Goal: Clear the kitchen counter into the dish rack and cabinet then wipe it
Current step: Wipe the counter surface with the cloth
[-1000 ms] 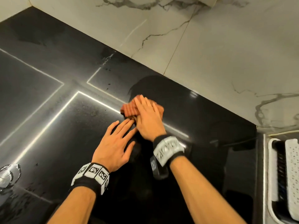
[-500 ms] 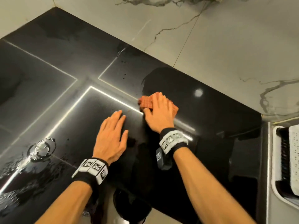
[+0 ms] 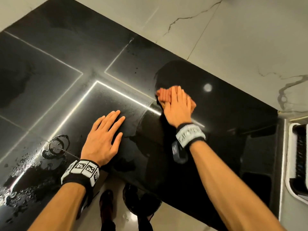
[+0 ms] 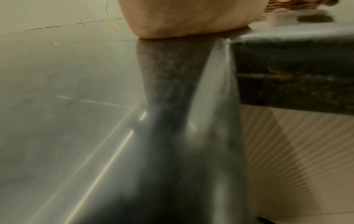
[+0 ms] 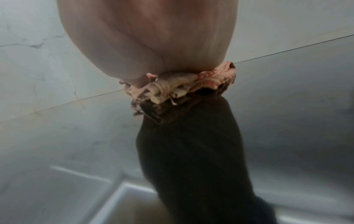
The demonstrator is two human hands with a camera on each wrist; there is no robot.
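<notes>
My right hand lies flat on an orange folded cloth and presses it against the glossy black counter, fingers straight. The right wrist view shows the crumpled cloth squashed under my palm. My left hand rests flat on the counter to the left of the cloth, fingers spread and straight, holding nothing. Only the heel of that hand on the counter shows in the left wrist view.
Water drops and a ring-shaped wet mark cover the counter's near left part. A white dish rack stands at the right edge. The marble wall runs behind the counter. The counter's front edge lies close below my left wrist.
My right hand has slid the cloth to the right along the counter, away from the left hand. The left hand has stayed flat on the counter. The view has shifted.
</notes>
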